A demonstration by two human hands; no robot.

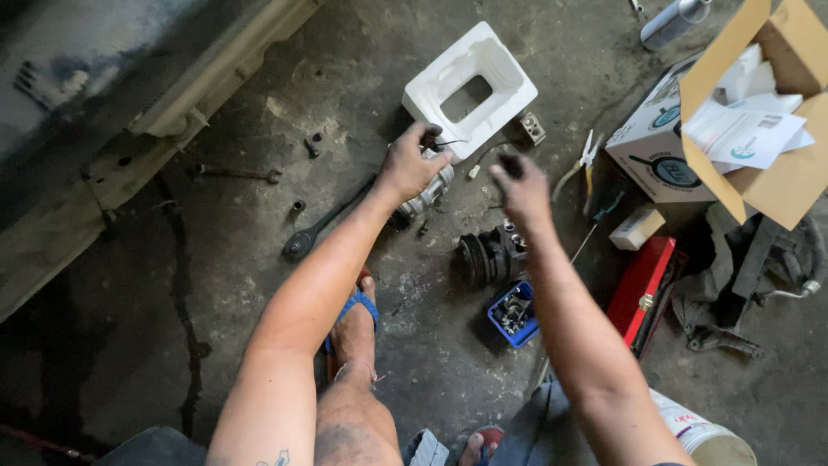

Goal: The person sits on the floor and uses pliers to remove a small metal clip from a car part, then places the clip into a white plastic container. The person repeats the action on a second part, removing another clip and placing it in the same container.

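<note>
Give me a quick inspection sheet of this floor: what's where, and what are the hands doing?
Surface: stained concrete floor.
Job's things: silver compressor under left hand; black compressor on the floor beside it.
Clutter: foam mould, wrenches, blue tray, red case, open boxes, pliers, spray can, rags.
Grippers: left hand rests on the silver compressor; right hand pinches a small dark part.
Cables: thin wire by the mould.
Surroundings: vehicle body at the upper left of the picture.
</note>
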